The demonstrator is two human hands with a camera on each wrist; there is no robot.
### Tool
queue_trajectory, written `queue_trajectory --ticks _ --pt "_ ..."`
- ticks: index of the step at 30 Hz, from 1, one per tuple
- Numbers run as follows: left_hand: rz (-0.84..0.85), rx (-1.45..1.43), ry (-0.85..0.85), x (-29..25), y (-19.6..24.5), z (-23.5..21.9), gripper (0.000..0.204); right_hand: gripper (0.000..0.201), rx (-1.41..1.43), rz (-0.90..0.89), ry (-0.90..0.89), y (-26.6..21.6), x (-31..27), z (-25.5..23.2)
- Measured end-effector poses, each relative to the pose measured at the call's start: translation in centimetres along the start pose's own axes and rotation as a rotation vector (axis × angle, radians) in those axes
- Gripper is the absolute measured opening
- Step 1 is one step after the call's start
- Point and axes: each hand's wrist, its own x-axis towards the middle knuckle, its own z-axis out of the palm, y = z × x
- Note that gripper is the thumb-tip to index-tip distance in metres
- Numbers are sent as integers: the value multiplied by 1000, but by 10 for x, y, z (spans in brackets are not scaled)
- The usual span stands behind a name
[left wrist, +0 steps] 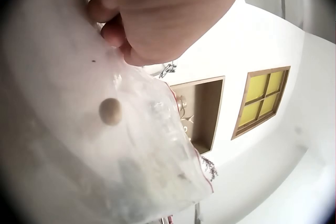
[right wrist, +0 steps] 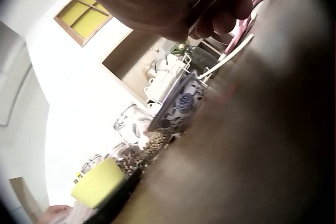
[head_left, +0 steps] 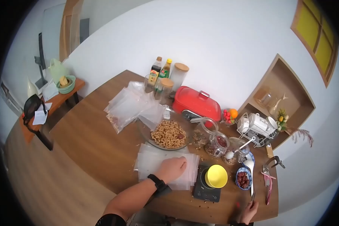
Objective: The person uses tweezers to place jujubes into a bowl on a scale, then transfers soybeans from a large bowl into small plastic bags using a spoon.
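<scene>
My left hand (head_left: 172,169) is over a stack of clear zip bags (head_left: 148,160) at the table's front. In the left wrist view its curled fingers pinch a zip bag (left wrist: 152,145) with a red seal line; a round beige bean (left wrist: 110,111) shows against the plastic. At the front right, my right hand (head_left: 249,211) holds a thin metal utensil (right wrist: 198,7), mostly hidden by the fingers. Between the hands, a yellow bowl (head_left: 216,176) sits on a black kitchen scale (head_left: 206,194). Right of it stands a blue-and-white bowl (head_left: 237,181) of dark red dried fruit.
Behind the bags is a glass bowl (head_left: 145,135) of beans. Glass jars (head_left: 217,145) stand beside it, with more bags (head_left: 128,103) behind left. A white spoon (head_left: 251,177) and pink-handled scissors (head_left: 268,188) lie right. A red electric cooker (head_left: 197,103) and bottles (head_left: 154,71) line the back.
</scene>
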Motion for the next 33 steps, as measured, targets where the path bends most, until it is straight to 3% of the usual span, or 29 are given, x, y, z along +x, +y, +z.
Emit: queue_trajectory --ticks 2,3,5,9,12,18,21,23,29,33 --pt "15 -1 24 -8 18 11 20 13 9 40 -2 -41 15 -24" --pt "-3 41 -9 -11 -23 -14 19 13 33 -19 -64 -91 -17 26" --pt "-8 27 -11 -6 -16 -13 18 11 22 -231 -137 -189 -7 44" --pt "13 30 44 -1 -16 1 16 17 -81 -523 -492 -304 11 100" --pt "8 58 52 3 -12 6 15 17 -163 -765 -560 -357 21 154" --pt "1 89 47 5 -12 9 17 16 -343 -889 -574 -386 28 248" --pt "12 97 17 6 -18 13 21 16 -385 -918 -639 -390 22 265" --pt "68 95 7 6 -25 22 24 15 -367 -914 -701 -397 16 261" --pt "67 84 119 6 -19 21 21 19 -321 -936 -639 -394 42 234" --pt "42 72 102 7 -16 18 16 18 -480 -1106 -547 -400 69 212"
